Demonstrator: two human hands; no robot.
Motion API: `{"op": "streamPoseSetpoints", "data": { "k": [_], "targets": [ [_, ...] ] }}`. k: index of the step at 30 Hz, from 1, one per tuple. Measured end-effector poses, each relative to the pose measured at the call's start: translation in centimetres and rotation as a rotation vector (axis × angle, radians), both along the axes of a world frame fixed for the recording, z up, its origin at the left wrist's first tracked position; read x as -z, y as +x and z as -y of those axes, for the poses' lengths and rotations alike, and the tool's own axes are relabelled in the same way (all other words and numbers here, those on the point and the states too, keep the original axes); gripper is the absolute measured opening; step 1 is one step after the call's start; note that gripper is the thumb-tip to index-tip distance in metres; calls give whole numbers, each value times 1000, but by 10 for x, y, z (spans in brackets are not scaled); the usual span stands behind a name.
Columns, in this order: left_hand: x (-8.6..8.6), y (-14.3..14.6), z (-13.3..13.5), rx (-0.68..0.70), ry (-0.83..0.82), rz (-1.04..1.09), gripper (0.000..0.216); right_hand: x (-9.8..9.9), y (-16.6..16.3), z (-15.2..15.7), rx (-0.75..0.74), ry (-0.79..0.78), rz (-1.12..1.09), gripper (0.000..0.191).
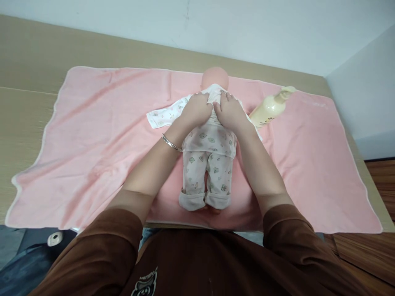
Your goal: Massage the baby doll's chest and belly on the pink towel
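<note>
A baby doll point(215, 78) lies lengthwise on a pink blanket, its smooth head at the far end and no face showing. It wears a white printed shirt point(210, 137) and matching trousers point(219, 172) with cuffs rolled up. My left hand point(200, 109) rests on the left of the doll's upper body, fingers slightly bent over the cloth. On the other side, my right hand point(231, 111) lies against the shirt near the shoulder, thumb apart from the fingers. Both thumbs point towards the middle. A loose-looking sleeve point(165, 116) stretches out left.
The pink blanket point(92, 135) covers much of the wooden table point(27, 53). A pale yellow pump bottle point(270, 109) lies tilted just right of my right hand. Behind the table rises a white wall point(216, 33). Wooden furniture point(382, 181) stands at the right.
</note>
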State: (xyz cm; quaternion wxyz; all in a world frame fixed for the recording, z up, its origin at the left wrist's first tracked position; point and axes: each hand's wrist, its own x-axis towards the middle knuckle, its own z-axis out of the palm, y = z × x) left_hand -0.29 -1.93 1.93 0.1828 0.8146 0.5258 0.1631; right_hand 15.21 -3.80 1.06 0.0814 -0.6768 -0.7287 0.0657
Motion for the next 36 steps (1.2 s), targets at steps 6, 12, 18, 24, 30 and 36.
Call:
{"op": "streamPoseSetpoints", "data": {
  "k": [6, 12, 18, 24, 30, 36],
  "targets": [
    [13, -1, -17, -104, -26, 149, 40, -9, -20, 25, -111, 9, 91, 67],
    [31, 7, -18, -160, 49, 184, 41, -11, -18, 12, -53, -11, 51, 63],
    [41, 8, -22, -189, 68, 219, 43, 8, -5, -11, 35, 57, -52, 65],
    [39, 8, -21, -201, 46, 256, 42, 22, 0, -16, 19, 102, -63, 66],
    [37, 9, -20, -200, 31, 265, 45, 24, 2, -18, 15, 112, -74, 68],
    [48, 8, -28, -179, 33, 292, 46, 25, 3, -19, 12, 115, -76, 68]
  ]
}}
